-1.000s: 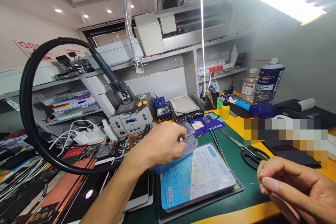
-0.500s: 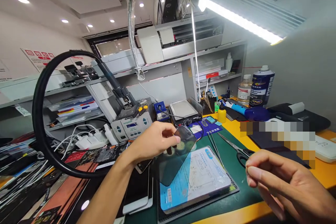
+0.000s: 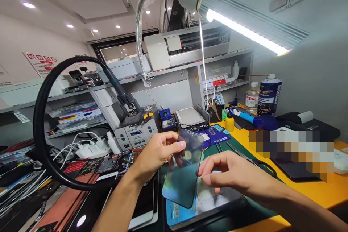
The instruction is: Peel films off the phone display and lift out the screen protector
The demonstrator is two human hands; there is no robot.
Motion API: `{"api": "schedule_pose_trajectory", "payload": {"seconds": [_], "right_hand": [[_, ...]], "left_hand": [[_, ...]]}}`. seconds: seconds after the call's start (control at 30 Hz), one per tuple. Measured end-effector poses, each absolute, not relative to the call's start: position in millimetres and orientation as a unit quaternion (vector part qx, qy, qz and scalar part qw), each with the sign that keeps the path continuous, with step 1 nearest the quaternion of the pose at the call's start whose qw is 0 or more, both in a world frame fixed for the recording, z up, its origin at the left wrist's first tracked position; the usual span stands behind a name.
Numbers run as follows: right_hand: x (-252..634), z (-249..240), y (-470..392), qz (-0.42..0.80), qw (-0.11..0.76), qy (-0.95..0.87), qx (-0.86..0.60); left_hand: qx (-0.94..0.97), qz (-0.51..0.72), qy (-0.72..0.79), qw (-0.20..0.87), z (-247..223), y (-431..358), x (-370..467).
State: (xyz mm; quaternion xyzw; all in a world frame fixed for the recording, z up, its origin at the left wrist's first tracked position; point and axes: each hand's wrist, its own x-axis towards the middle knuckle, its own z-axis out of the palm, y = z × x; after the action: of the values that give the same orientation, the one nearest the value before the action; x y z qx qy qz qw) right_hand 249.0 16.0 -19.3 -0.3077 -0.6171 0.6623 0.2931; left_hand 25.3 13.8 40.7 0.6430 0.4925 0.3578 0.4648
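A dark, see-through phone-shaped screen sheet (image 3: pixel 181 185) is tilted upright above a blue and white box (image 3: pixel 174 214). My left hand (image 3: pixel 160 152) pinches its upper left edge between thumb and fingers. Close to the sheet's right edge is my right hand (image 3: pixel 223 172), its thumb and fingertips drawn together; whether anything small is between them cannot be made out. The box lies on a green mat (image 3: pixel 261 206).
Scissors (image 3: pixel 265 166) and tweezers lie behind my right hand. A yellow bottle (image 3: pixel 230 122) and a spray can (image 3: pixel 269 94) stand farther back. A black hose (image 3: pixel 39 116) loops at the left beside a grey soldering station (image 3: pixel 136 135). A lamp (image 3: pixel 252 25) hangs above.
My right hand has moved left, from the mat's right side to the sheet's right edge. The sheet has turned more upright and faces me more, still in my left hand.
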Motion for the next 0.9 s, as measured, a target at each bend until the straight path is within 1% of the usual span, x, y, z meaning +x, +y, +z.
{"api": "schedule_pose_trajectory", "payload": {"seconds": [0.17, 0.33, 0.4, 0.5, 0.6, 0.7, 0.8, 0.9], "right_hand": [[235.5, -27.9, 21.0, 0.619, 0.282, -0.648, -0.343], [235.3, -20.9, 23.2, 0.58, 0.253, -0.684, -0.363], [236.0, -18.2, 28.1, 0.559, 0.223, -0.707, -0.371], [234.9, -14.7, 40.1, 0.516, 0.148, -0.749, -0.389], [229.9, -5.1, 51.7, 0.457, 0.074, -0.788, -0.406], [224.9, 11.5, 57.8, 0.413, 0.037, -0.812, -0.411], [225.6, 27.7, 60.2, 0.416, 0.036, -0.811, -0.41], [231.3, 36.3, 62.4, 0.472, 0.081, -0.784, -0.395]], "left_hand": [[0.646, 0.35, 0.493, 0.466, 36.9, 13.6, 22.8], [0.648, 0.359, 0.51, 0.437, 32.2, 17.8, 7.0], [0.64, 0.382, 0.526, 0.409, 28.2, 22.3, -3.9], [0.619, 0.416, 0.544, 0.385, 19.7, 27.7, -19.8], [0.599, 0.436, 0.542, 0.396, 11.0, 28.7, -29.1], [0.584, 0.449, 0.534, 0.416, 5.2, 27.0, -32.5], [0.564, 0.461, 0.526, 0.44, 2.2, 25.1, -34.6], [0.537, 0.474, 0.516, 0.469, -1.3, 21.9, -35.1]]}}
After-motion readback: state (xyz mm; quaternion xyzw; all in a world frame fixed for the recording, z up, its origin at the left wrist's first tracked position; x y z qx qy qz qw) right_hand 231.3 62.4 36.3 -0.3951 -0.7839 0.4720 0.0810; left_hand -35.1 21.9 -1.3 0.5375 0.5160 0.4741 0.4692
